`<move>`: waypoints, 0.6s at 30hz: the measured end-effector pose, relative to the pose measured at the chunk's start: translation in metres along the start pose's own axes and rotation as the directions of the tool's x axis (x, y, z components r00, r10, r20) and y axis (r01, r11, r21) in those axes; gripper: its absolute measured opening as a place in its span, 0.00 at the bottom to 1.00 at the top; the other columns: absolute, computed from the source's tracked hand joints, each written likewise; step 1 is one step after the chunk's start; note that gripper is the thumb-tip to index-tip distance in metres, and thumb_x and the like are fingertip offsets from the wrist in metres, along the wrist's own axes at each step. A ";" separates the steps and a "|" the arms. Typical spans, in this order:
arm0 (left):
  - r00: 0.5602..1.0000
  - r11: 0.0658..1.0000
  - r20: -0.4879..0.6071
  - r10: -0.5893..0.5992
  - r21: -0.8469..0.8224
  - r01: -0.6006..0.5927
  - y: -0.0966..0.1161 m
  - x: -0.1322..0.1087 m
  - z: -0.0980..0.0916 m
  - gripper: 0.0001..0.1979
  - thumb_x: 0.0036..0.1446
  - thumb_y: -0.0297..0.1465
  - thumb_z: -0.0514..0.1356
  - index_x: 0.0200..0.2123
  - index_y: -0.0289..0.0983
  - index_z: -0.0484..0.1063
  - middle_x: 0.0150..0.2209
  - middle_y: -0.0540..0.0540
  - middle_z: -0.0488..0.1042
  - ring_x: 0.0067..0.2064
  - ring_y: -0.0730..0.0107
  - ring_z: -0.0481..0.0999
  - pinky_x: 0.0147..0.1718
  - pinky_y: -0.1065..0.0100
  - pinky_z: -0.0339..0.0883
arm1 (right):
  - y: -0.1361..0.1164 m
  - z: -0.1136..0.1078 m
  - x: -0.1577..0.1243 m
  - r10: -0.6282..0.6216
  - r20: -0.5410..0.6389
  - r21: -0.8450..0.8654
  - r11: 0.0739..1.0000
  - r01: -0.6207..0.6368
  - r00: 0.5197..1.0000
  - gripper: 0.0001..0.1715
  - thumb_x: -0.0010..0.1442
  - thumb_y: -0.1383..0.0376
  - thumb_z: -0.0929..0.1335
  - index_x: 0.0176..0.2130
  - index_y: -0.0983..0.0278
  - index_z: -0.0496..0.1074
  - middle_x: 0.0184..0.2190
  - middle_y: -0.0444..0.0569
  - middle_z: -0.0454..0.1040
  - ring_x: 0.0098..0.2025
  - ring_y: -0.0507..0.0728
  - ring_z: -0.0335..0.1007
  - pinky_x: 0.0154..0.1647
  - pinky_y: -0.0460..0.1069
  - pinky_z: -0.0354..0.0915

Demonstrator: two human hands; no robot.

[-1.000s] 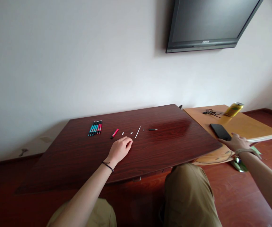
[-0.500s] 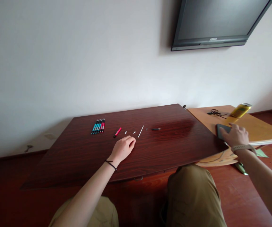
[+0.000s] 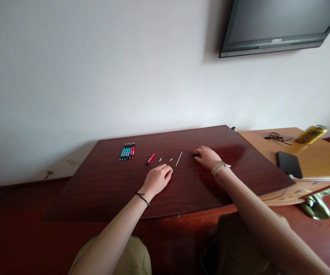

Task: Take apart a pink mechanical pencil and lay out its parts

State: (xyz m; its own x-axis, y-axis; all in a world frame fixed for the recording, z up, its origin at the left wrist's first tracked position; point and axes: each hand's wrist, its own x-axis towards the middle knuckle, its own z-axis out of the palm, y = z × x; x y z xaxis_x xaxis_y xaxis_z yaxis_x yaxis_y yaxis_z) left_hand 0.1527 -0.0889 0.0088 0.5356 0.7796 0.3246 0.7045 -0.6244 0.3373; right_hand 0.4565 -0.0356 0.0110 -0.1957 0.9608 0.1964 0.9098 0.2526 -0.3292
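Observation:
My left hand (image 3: 156, 179) rests on the dark red wooden table (image 3: 119, 191) with its fingers curled in, and nothing shows in them. Just beyond it lie a pink pen barrel (image 3: 150, 159), two small white pieces (image 3: 160, 160) and a thin white refill tube (image 3: 179, 158). A tiny grey piece (image 3: 186, 156) is further right. My right hand (image 3: 207, 157) is down on the table, its fingers closed around the black pen tip section (image 3: 197, 155), which they partly cover. Several blue and pink pens (image 3: 127, 151) lie in a row at the left.
A light wooden table (image 3: 265, 147) adjoins on the right, carrying a black phone (image 3: 289, 164), a coiled black cable (image 3: 278, 137) and a tilted yellow can (image 3: 312, 133). A television (image 3: 270, 42) hangs on the wall. A green wrapper (image 3: 315, 206) is on the floor.
My right hand has left the phone and moved left to the black pen tip section. My left hand stays resting on the table. The view has turned slightly.

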 end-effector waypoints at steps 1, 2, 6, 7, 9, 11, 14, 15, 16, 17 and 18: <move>1.000 1.000 0.001 0.002 -0.004 -0.002 -0.001 -0.001 0.001 0.10 0.72 0.28 0.57 0.40 0.42 0.78 0.39 0.47 0.80 0.41 0.63 0.81 0.42 0.66 0.69 | -0.002 0.005 0.002 0.028 -0.003 -0.009 1.000 -0.028 1.000 0.11 0.68 0.66 0.71 0.47 0.60 0.84 0.48 0.55 0.81 0.51 0.63 0.78 0.57 0.54 0.69; 1.000 1.000 0.002 0.004 -0.007 -0.004 -0.001 -0.001 0.001 0.10 0.72 0.28 0.57 0.39 0.41 0.78 0.39 0.47 0.80 0.41 0.63 0.81 0.42 0.66 0.69 | -0.003 0.008 0.002 0.052 -0.014 -0.011 0.999 -0.053 0.999 0.10 0.68 0.66 0.70 0.45 0.60 0.84 0.47 0.55 0.81 0.50 0.62 0.77 0.55 0.54 0.69; 1.000 1.000 -0.003 0.005 -0.018 -0.005 -0.002 -0.001 0.002 0.10 0.72 0.28 0.57 0.39 0.41 0.78 0.39 0.47 0.80 0.41 0.62 0.81 0.42 0.65 0.69 | -0.006 0.011 -0.005 0.069 -0.094 0.112 0.992 -0.059 0.993 0.07 0.68 0.65 0.71 0.44 0.61 0.81 0.44 0.53 0.82 0.46 0.61 0.78 0.50 0.54 0.70; 1.000 1.000 -0.007 0.003 -0.024 -0.003 -0.001 -0.001 0.002 0.09 0.72 0.29 0.57 0.40 0.41 0.78 0.39 0.46 0.80 0.41 0.62 0.81 0.42 0.65 0.69 | -0.010 0.011 -0.007 0.069 -0.117 0.197 0.979 -0.045 0.991 0.07 0.69 0.64 0.71 0.44 0.61 0.81 0.43 0.52 0.82 0.45 0.61 0.78 0.50 0.54 0.70; 1.000 0.999 -0.017 -0.013 -0.045 0.012 0.001 0.000 0.001 0.08 0.73 0.31 0.58 0.42 0.41 0.77 0.40 0.46 0.81 0.41 0.62 0.81 0.41 0.65 0.69 | -0.022 0.011 -0.011 0.073 -0.130 0.431 0.902 -0.010 0.989 0.10 0.69 0.61 0.71 0.48 0.60 0.80 0.42 0.50 0.82 0.42 0.59 0.78 0.48 0.53 0.71; 0.999 0.996 -0.025 -0.038 -0.076 0.036 0.005 0.001 -0.001 0.06 0.73 0.34 0.60 0.45 0.41 0.77 0.39 0.47 0.81 0.40 0.63 0.81 0.40 0.65 0.69 | -0.037 0.012 -0.014 0.052 -0.072 0.679 0.734 0.010 0.996 0.16 0.68 0.56 0.72 0.53 0.60 0.79 0.42 0.50 0.83 0.41 0.58 0.79 0.45 0.53 0.73; 0.998 0.992 -0.030 -0.057 -0.114 0.054 0.010 0.001 -0.002 0.09 0.72 0.38 0.62 0.50 0.41 0.74 0.37 0.48 0.80 0.37 0.63 0.80 0.37 0.65 0.67 | -0.061 0.017 -0.017 0.004 0.006 0.877 0.481 -0.007 1.000 0.19 0.65 0.51 0.74 0.49 0.60 0.79 0.43 0.50 0.82 0.43 0.58 0.79 0.45 0.52 0.74; 0.998 0.991 -0.035 -0.057 -0.122 0.052 0.011 0.001 -0.003 0.09 0.72 0.39 0.62 0.49 0.41 0.74 0.37 0.48 0.80 0.38 0.63 0.80 0.37 0.65 0.66 | -0.068 0.018 -0.018 -0.002 0.013 0.905 0.425 -0.010 1.000 0.20 0.63 0.50 0.76 0.47 0.61 0.78 0.42 0.49 0.82 0.43 0.57 0.79 0.45 0.51 0.73; 0.997 0.990 -0.043 -0.056 -0.128 0.050 0.011 0.001 -0.003 0.08 0.73 0.38 0.61 0.48 0.41 0.74 0.38 0.48 0.80 0.38 0.63 0.80 0.38 0.65 0.66 | -0.073 0.019 -0.019 -0.009 0.022 0.925 0.379 -0.017 1.000 0.20 0.62 0.50 0.76 0.45 0.61 0.78 0.41 0.48 0.81 0.43 0.57 0.79 0.46 0.51 0.73; 0.997 0.990 -0.053 -0.057 -0.131 0.050 0.011 0.001 -0.003 0.08 0.74 0.38 0.59 0.46 0.41 0.73 0.38 0.47 0.80 0.38 0.63 0.80 0.38 0.65 0.66 | -0.077 0.019 -0.020 -0.017 0.037 0.940 0.341 -0.029 0.999 0.20 0.61 0.49 0.77 0.44 0.61 0.77 0.40 0.47 0.81 0.43 0.56 0.78 0.46 0.51 0.73; 0.996 0.990 -0.066 -0.058 -0.133 0.049 0.011 0.000 -0.003 0.08 0.75 0.37 0.57 0.45 0.41 0.73 0.38 0.47 0.80 0.39 0.63 0.80 0.38 0.65 0.66 | -0.080 0.019 -0.022 -0.026 0.057 0.949 0.311 -0.046 0.998 0.21 0.61 0.49 0.77 0.43 0.61 0.76 0.39 0.46 0.80 0.42 0.56 0.78 0.46 0.50 0.73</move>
State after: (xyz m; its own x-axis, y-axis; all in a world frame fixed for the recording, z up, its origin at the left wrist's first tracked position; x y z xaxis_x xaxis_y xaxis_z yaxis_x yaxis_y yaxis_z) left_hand 0.1589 -0.0954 0.0154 0.4616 0.8099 0.3619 0.6621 -0.5861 0.4671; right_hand 0.3814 -0.0743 0.0155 -0.2398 0.9589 0.1516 -0.0549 0.1425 -0.9883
